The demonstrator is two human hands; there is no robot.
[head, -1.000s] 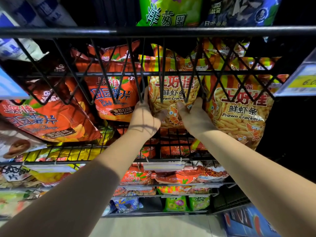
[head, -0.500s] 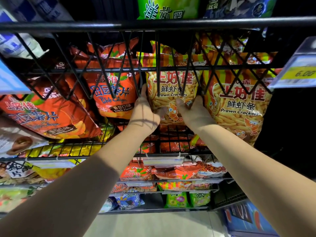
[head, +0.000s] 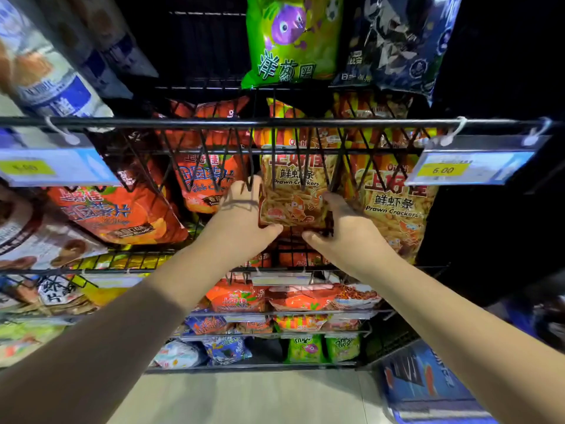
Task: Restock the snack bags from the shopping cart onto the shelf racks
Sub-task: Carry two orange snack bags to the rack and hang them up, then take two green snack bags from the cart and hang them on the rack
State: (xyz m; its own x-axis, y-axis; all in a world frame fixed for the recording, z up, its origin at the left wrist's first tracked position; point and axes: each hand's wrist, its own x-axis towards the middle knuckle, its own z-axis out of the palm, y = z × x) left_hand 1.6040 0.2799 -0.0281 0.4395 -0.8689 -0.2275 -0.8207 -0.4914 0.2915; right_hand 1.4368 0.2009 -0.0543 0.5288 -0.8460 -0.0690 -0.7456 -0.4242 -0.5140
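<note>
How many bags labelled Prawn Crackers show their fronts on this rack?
2. The middle bag is held between the left hand and right hand; the right bag sits beside it, to its right. More may be hidden behind them.

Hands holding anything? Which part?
Yes: the middle prawn cracker bag. Left hand grips its left edge, right hand its lower right corner.

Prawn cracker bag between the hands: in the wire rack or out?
In: rack wires cross over the prawn cracker bag; left hand and right hand hold its sides.
</note>
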